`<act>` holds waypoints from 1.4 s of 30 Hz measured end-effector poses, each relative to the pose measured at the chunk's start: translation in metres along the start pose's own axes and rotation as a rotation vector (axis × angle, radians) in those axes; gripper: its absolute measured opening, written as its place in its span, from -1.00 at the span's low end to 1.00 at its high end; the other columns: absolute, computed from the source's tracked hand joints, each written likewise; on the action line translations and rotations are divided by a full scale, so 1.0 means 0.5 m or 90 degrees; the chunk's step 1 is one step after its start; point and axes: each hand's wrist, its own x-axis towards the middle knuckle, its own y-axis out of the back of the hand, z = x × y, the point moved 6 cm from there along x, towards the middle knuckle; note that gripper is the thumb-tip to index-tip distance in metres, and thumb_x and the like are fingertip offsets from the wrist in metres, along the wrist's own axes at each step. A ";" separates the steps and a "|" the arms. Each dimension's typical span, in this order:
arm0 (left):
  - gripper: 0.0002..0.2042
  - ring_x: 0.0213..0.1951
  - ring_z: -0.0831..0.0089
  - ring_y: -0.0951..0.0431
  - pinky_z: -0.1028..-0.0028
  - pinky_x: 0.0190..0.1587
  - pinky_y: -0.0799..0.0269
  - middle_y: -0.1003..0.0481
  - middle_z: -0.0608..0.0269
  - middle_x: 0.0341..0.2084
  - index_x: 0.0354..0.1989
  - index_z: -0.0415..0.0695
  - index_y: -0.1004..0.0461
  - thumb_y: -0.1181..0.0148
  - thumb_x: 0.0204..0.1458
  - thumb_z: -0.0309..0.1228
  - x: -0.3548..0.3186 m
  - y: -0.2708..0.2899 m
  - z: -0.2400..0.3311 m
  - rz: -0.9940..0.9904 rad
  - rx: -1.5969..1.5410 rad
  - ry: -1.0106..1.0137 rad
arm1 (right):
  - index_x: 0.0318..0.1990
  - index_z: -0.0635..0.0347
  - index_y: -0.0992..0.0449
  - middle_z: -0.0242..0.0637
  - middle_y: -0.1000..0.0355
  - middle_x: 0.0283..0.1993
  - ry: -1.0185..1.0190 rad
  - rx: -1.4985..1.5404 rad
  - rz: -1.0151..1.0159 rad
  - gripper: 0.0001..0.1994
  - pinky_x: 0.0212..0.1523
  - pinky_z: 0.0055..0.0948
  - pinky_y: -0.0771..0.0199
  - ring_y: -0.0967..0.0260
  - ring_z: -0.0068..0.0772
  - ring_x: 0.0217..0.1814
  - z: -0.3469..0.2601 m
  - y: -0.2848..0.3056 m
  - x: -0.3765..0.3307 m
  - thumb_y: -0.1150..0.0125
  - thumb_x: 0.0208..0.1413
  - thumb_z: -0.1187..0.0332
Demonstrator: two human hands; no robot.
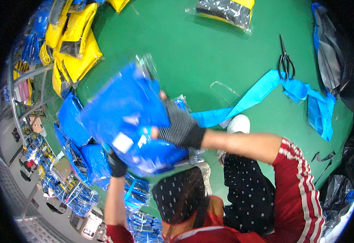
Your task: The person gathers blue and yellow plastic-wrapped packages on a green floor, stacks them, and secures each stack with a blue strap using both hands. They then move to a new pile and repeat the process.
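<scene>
A folded blue packet in clear plastic wrap is held up in front of me, slightly blurred. A small white label is on its face. My right hand, in a striped grey and black fingerless glove, grips the packet's right side, its thumb over the face. At the lower left edge is my left hand, in a dark glove, holding that edge; its fingers are partly hidden. Behind the packet, more blue packets lie on the left.
Yellow wrapped packets are piled at the upper left, another yellow and black one at the top. Black scissors lie on a light blue strip on the green floor. Dark plastic lines the right; a metal frame stands left.
</scene>
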 end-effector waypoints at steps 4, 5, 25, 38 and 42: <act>-0.28 0.03 0.24 -0.29 0.17 0.09 -0.19 -0.23 0.15 0.06 0.19 -0.09 -0.03 0.05 -0.04 0.16 -0.140 0.137 -0.208 0.025 -0.005 0.184 | 0.28 0.38 0.30 0.25 0.05 0.24 0.027 0.029 0.076 0.14 0.28 -0.17 0.06 0.08 0.14 0.31 0.058 -0.065 -0.155 -0.25 -0.23 -0.21; -0.30 0.02 0.24 -0.30 0.18 0.08 -0.20 -0.24 0.15 0.05 0.17 -0.09 -0.04 0.05 -0.03 0.14 -0.157 0.151 -0.244 0.008 0.003 0.205 | 0.29 0.35 0.32 0.19 0.04 0.25 0.033 0.045 0.045 0.14 0.28 -0.17 0.06 0.06 0.10 0.31 0.077 -0.082 -0.169 -0.31 -0.24 -0.14; -0.76 -0.17 0.39 -0.35 0.38 -0.09 -0.28 -0.35 0.24 -0.21 -0.15 -0.09 -0.25 0.07 0.05 -0.26 -0.006 0.023 -0.452 0.022 0.291 0.245 | 0.24 0.23 0.07 -0.03 -0.06 0.21 -0.097 0.255 -0.028 0.00 0.26 -0.22 0.00 -0.06 -0.12 0.24 0.187 -0.068 -0.083 -0.37 -0.28 -0.07; -0.75 -0.18 0.31 -0.46 0.39 -0.11 -0.34 -0.46 0.10 -0.26 -0.15 -0.20 -0.41 0.08 0.13 -0.31 0.540 -0.154 0.249 -0.305 0.517 -0.201 | -0.04 0.14 -0.39 -0.07 -0.45 -0.30 0.097 -0.292 0.259 -0.70 -0.28 -0.24 -0.43 -0.45 -0.11 -0.32 0.064 0.369 0.182 0.09 0.14 0.23; -0.71 -0.33 0.27 -0.56 0.37 -0.21 -0.42 -0.55 0.06 -0.36 -0.27 -0.19 -0.46 0.03 0.12 -0.20 0.795 -0.313 0.591 -0.141 0.287 -0.511 | -0.23 0.11 -0.49 -0.13 -0.43 -0.48 0.184 -0.260 0.389 -0.78 -0.38 -0.26 -0.37 -0.42 -0.11 -0.42 -0.055 0.403 0.482 0.03 0.10 0.23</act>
